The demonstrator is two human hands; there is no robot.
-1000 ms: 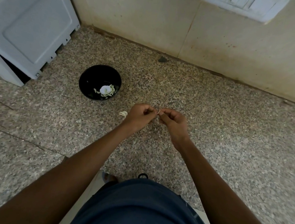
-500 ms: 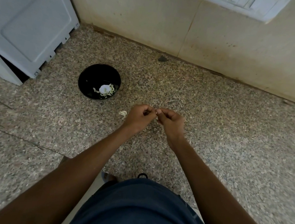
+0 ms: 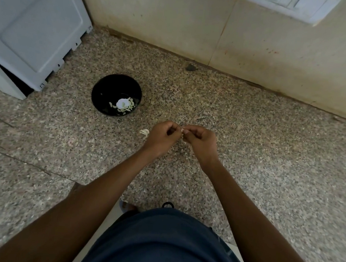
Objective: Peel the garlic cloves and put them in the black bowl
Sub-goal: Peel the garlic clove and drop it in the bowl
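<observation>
Between the left hand [image 3: 163,137] and right hand [image 3: 200,140], a small pale garlic clove [image 3: 182,130] is pinched mid-peel, while peeled cloves are already held in the round black bowl [image 3: 100,87] up-left of the hands.

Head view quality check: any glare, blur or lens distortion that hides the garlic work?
Head view: soft, even light without hard shadows; a bright glare spot sits in the black bowl among the peeled cloves; wide-angle bending at the edges; lower corners smeared; the clove pinched between left hand and right hand is too small to judge.
</observation>
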